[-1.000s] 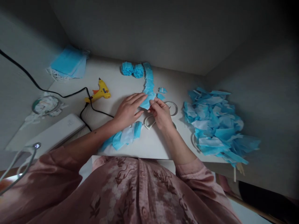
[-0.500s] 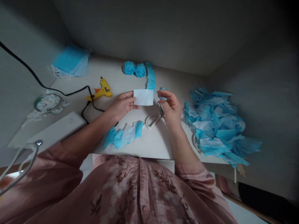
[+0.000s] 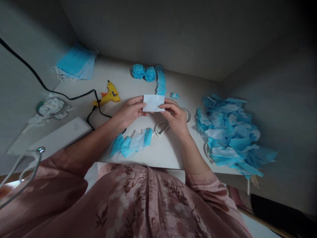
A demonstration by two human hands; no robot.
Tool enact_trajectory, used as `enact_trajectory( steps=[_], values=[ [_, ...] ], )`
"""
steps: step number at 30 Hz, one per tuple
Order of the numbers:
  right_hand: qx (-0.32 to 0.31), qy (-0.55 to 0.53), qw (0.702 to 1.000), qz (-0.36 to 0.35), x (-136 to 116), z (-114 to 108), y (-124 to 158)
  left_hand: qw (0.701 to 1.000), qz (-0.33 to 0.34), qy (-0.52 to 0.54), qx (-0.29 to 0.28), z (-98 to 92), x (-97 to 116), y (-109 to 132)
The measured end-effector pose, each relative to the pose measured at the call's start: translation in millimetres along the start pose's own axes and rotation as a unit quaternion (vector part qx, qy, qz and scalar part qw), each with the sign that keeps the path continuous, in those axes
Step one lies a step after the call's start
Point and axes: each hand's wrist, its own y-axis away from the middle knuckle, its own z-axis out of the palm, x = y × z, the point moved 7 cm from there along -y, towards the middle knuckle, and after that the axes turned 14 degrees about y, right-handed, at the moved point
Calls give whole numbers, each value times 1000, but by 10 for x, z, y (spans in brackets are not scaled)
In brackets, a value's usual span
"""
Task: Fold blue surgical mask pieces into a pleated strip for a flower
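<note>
A small white rectangle of mask fabric (image 3: 153, 102) is held up over the white table (image 3: 163, 152). My left hand (image 3: 130, 111) pinches its left edge and my right hand (image 3: 175, 116) pinches its right edge. Under my right hand lie white-handled scissors (image 3: 160, 128). Near my left wrist sits a strip of blue and white fabric pieces (image 3: 132, 142). Beyond the rectangle, a blue pleated strip (image 3: 160, 82) runs toward two blue fabric roses (image 3: 144, 72).
A yellow glue gun (image 3: 109, 95) with a black cord (image 3: 71, 97) lies at the left. Blue face masks (image 3: 75, 62) are stacked at the back left. A big heap of cut blue fabric (image 3: 230, 129) fills the right. A white flat box (image 3: 56, 135) lies at the near left.
My hands lifted a piece off the table; it now shows as a white rectangle. My right hand, open beside it half a second ago, has now pinched its right edge.
</note>
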Motion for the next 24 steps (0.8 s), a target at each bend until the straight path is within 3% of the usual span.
enact_trajectory(
  steps=[12,24],
  values=[
    [20,-36,995,95,52,30,6,999,32,-39,-12,33,35,8],
    [30,-46,992,111,74,34,16,989,84,-121,-27,59,51,13]
  ],
)
